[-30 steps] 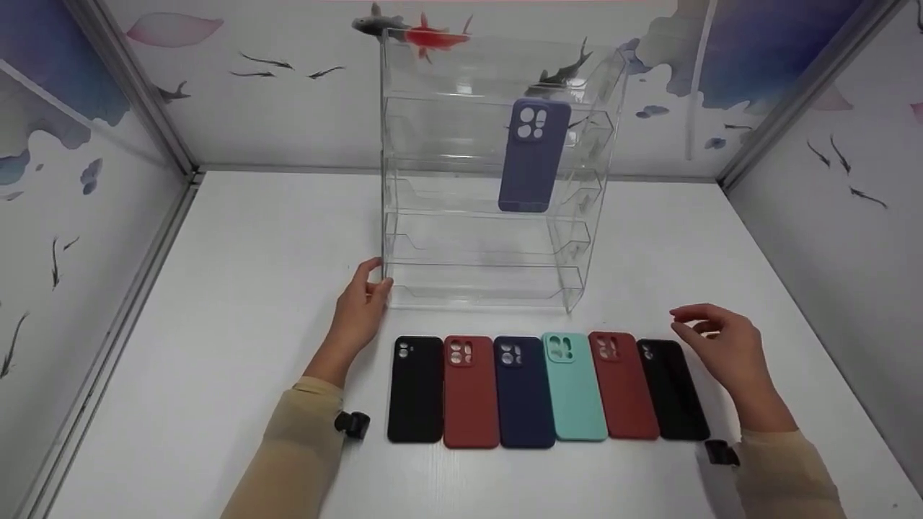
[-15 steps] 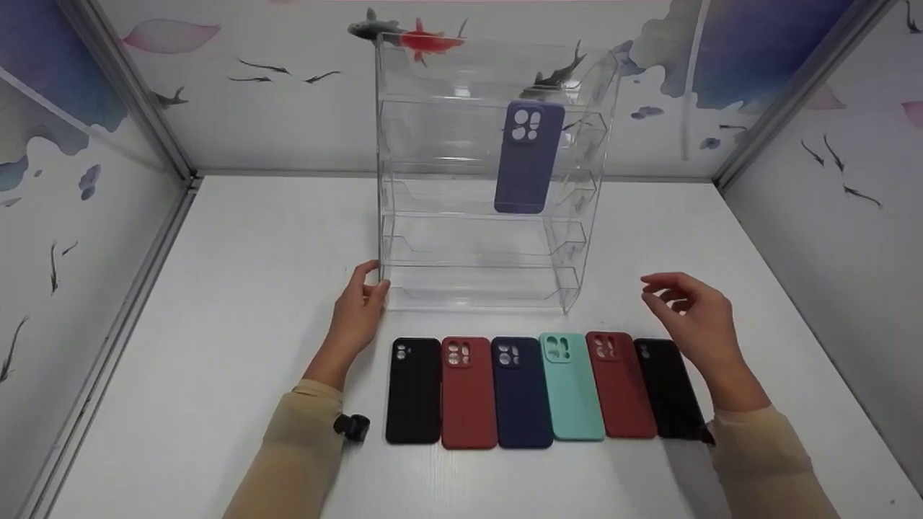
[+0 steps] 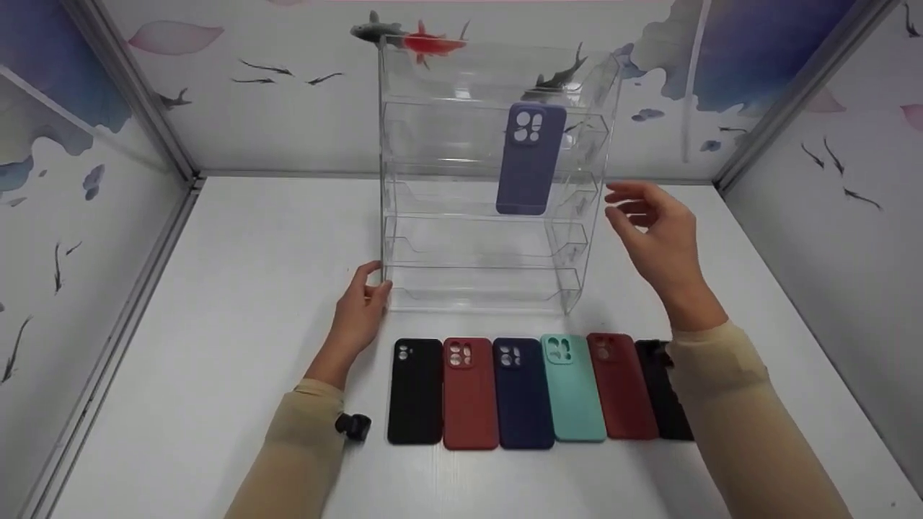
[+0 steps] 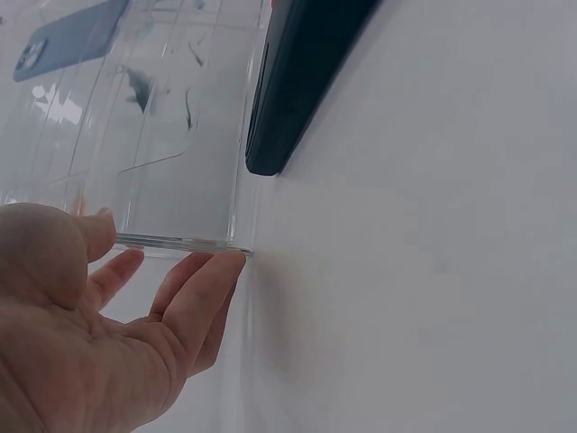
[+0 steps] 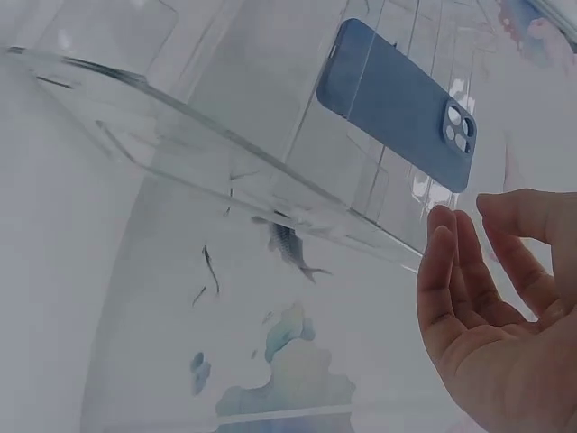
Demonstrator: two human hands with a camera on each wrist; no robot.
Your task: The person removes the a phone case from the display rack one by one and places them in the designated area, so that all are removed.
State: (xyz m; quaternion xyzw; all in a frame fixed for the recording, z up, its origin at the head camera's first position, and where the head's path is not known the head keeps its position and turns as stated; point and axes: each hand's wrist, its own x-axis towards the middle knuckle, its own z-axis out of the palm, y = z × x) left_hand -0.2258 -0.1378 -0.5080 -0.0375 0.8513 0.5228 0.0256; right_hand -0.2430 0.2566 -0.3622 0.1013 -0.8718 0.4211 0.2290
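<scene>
A clear acrylic tiered rack (image 3: 461, 241) stands mid-table with a purple phone case (image 3: 530, 158) leaning on an upper shelf. My left hand (image 3: 378, 281) touches the rack's lower left front corner, fingers fairly straight (image 4: 144, 262) against the clear wall (image 4: 180, 144). My right hand (image 3: 629, 209) hovers open beside the rack's right side and holds nothing; in the right wrist view its fingers (image 5: 455, 248) are just short of the rack (image 5: 225, 153) and the purple case (image 5: 397, 104).
Several phone cases lie in a row before the rack: black (image 3: 416, 389), red (image 3: 469, 393), navy (image 3: 523, 393), teal (image 3: 573, 389), dark red (image 3: 621, 386), and a black one (image 3: 657, 396) partly hidden under my right sleeve. Patterned walls enclose the white table (image 3: 252, 274).
My right hand has risen from beside the rightmost black case, moving up and away to the rack's right side. The left hand has stayed at the rack's corner.
</scene>
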